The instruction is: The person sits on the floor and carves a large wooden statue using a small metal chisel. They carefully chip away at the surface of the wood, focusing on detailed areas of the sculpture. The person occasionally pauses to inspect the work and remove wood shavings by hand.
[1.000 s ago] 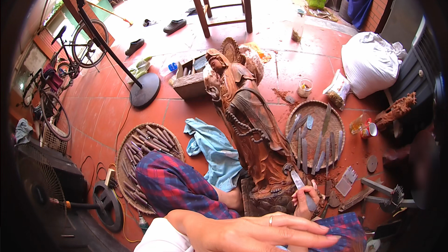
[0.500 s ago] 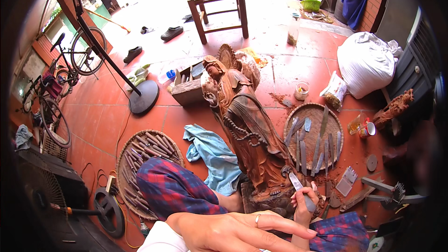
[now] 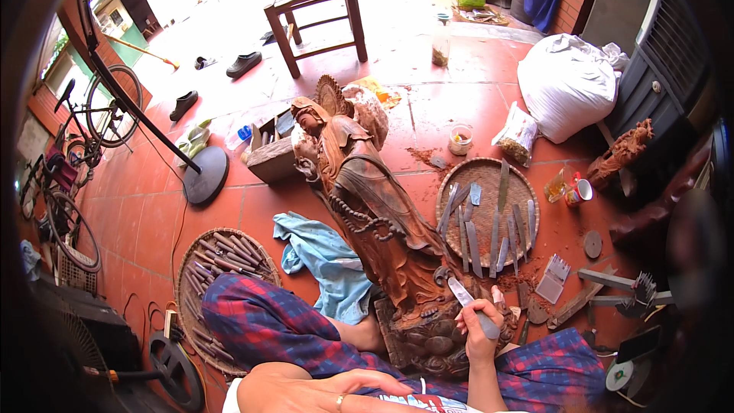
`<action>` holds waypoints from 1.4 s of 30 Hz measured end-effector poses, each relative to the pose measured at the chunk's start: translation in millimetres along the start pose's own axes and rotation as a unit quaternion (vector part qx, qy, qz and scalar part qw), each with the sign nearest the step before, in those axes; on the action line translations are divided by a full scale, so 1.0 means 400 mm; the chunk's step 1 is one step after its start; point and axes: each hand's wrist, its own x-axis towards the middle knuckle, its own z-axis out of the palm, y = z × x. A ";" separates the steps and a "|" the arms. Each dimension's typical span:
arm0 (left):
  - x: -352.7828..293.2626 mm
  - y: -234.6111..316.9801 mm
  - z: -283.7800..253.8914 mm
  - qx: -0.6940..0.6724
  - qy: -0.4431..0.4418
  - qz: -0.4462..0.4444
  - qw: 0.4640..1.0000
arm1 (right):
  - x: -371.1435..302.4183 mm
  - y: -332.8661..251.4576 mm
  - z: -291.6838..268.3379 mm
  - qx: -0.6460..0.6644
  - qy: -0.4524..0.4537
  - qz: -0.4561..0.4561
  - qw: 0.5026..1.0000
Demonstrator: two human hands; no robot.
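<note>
A carved wooden statue (image 3: 382,191) of a robed figure with beads leans back to the left on its carved base (image 3: 417,333), in front of me. By the lower right of the statue, my right hand (image 3: 482,329) is closed round a flat grey strip-shaped tool (image 3: 462,294). Its pale, shiny end points up and left toward the foot of the robe; contact cannot be made out. Low in front of my body, my left hand (image 3: 325,394) shows its back and a ring. Its fingers are stretched out, and I see nothing in them.
Left of my crossed leg stands a round basket (image 3: 183,298) of carving tools, beside a blue cloth (image 3: 325,260). A second basket (image 3: 533,206) holds flat blades and files. Metal bars (image 3: 623,291) lie right; a stool (image 3: 297,61) with a hat stands far off.
The whole view has shifted, so the scene sits further left. My left hand has dropped lower and left, uncovering more of the base and my lap. My right hand still grips the strip-shaped tool.
</note>
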 end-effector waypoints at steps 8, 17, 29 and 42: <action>0.001 -0.029 0.009 -0.028 0.019 0.014 0.999 | -0.001 -0.009 0.000 -0.014 0.011 -0.007 1.000; -0.005 -0.079 0.049 -0.032 0.048 0.063 0.996 | 0.000 -0.004 -0.005 -0.015 0.026 -0.008 1.000; 0.003 -0.115 0.080 -0.055 0.097 0.127 0.986 | 0.000 0.002 0.012 -0.002 0.023 -0.023 0.999; 0.027 -0.171 0.069 -0.121 0.095 0.205 0.967 | 0.003 0.010 0.005 -0.010 0.021 -0.029 0.999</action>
